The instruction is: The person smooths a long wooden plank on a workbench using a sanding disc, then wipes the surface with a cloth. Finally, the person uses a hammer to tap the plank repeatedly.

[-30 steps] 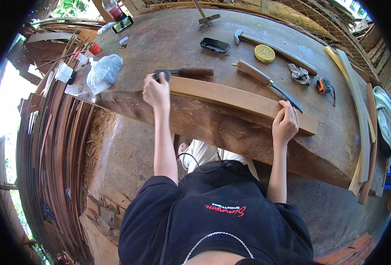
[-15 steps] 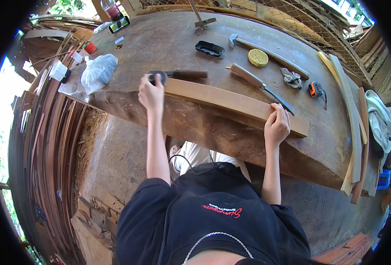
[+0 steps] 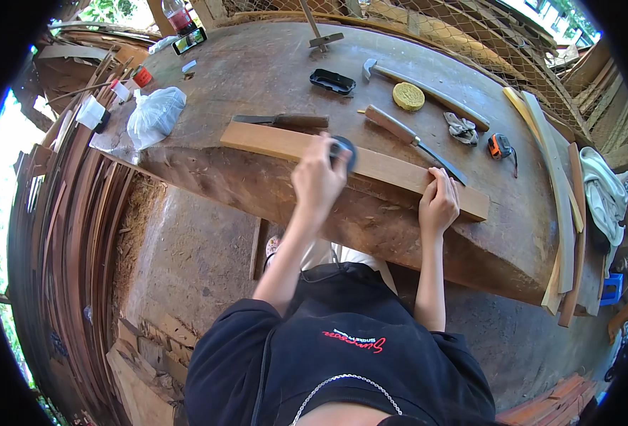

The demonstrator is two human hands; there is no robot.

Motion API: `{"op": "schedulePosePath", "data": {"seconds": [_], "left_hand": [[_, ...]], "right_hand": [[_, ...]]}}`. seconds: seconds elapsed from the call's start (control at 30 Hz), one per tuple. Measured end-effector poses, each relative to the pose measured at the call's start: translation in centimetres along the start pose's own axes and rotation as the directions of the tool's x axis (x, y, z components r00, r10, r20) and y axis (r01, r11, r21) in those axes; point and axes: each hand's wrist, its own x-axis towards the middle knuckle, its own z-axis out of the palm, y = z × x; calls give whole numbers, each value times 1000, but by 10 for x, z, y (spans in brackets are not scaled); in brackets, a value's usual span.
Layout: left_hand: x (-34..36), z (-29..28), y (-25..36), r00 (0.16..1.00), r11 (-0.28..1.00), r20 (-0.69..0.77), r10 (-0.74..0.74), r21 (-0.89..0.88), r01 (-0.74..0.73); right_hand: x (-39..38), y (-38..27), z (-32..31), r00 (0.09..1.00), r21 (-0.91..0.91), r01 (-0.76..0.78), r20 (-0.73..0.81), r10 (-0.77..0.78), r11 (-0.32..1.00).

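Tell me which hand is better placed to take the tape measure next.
Likely the right hand: it's on the wooden plank, nearer the tape measure, whereas the left hand holds a dark round object farther away.

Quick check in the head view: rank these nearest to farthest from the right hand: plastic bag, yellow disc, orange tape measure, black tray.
From the right hand:
1. Orange tape measure: beyond it, to the right.
2. Yellow disc: beyond it, slightly left.
3. Black tray: left of the disc.
4. Plastic bag: far over on the left.
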Motion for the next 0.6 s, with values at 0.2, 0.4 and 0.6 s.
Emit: {"op": "schedulePosePath", "data": {"seconds": [0.2,0.4,0.6], "left_hand": [[52,-46,-104,929,856,-175,-325,363,368],[52,-18,-73,953,910,-178,-244,299,288],[-33,39,57,990,987,82,111,-123,-100]], "right_hand": [[-1,-2,4,1000,-20,-23,2,23,1000],[-1,-3,3,1000,-20,-29,1,29,999],[0,-2,3,1000,15,-18,12,18,1000]]}}
